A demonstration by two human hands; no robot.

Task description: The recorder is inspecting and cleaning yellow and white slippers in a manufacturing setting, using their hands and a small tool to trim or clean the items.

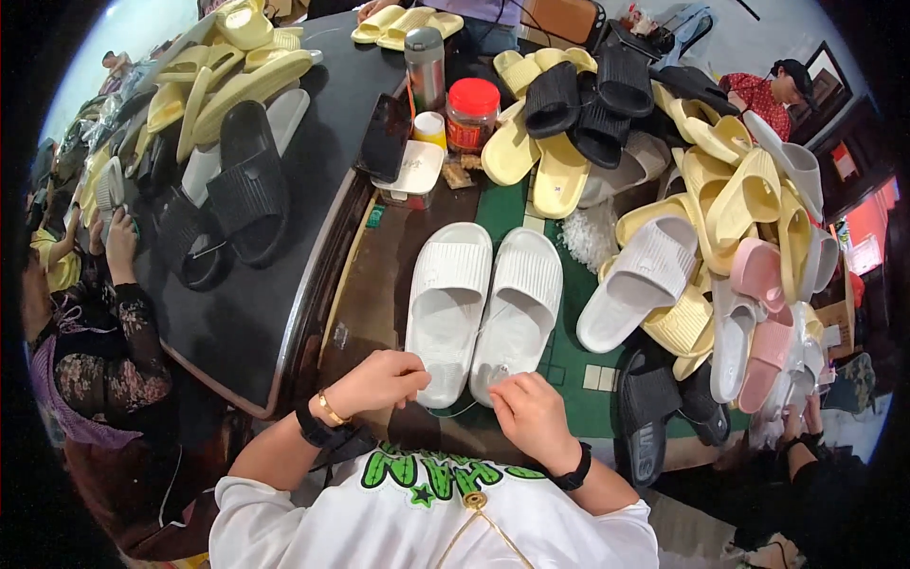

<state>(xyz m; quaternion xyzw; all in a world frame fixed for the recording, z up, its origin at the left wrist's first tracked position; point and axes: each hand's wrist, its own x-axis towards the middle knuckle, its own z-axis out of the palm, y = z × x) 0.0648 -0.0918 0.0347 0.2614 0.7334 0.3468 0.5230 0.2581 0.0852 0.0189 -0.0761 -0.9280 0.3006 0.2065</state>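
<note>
A pair of white slide slippers, the left slipper (450, 303) and the right slipper (519, 308), lies side by side in front of me, toes pointing away. Their straps are ribbed. Over the heel of the left one, my left hand (379, 387) is closed, thumb and fingers pinched together. My right hand (533, 415) is pinched at the heel of the right one. A thin pale thread (460, 413) curves between my hands below the heels; its ends vanish at my fingers, and what each pinch holds is too small to make out.
Piled yellow slippers (744, 194), with white and pink ones, fill the right side; a loose white slipper (640, 280) lies nearer. Black slippers (649, 412) sit at the right edge. Behind stand a red-lidded jar (472, 114), flask (425, 68) and phone (386, 137). A co-worker's hand (121, 247) is left.
</note>
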